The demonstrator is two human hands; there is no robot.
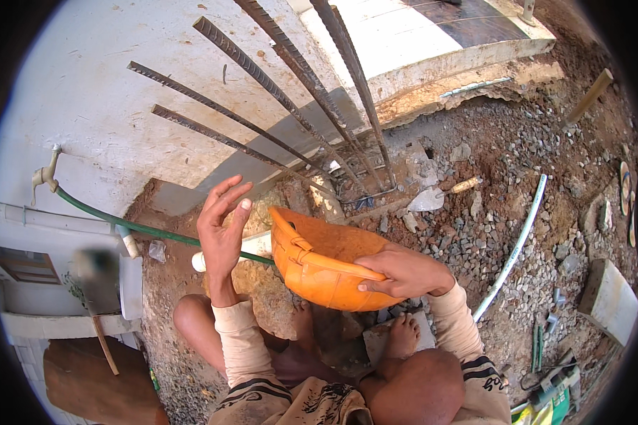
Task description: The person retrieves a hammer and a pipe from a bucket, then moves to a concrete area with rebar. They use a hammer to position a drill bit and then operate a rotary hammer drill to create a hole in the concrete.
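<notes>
An orange mortar pan (333,280) is tilted in front of my knees. My right hand (404,273) grips its right rim, thumb on the outer side and fingers reaching inside. My left hand (223,227) is raised beside the pan's left edge, fingers apart and holding nothing. Beyond the pan, several ribbed steel bars (276,95) rise at a slant from the ground near the wall. A trowel (429,200) with a wooden handle lies on the rubble to their right. What the pan contains, if anything, cannot be made out.
A green hose (149,230) runs from a wall tap (46,177) toward the pan. At the right, a pale pipe (514,248) lies on gravel, with a concrete block (609,301) and a power tool (553,382) farther over. A tiled ledge (468,60) stands at the back.
</notes>
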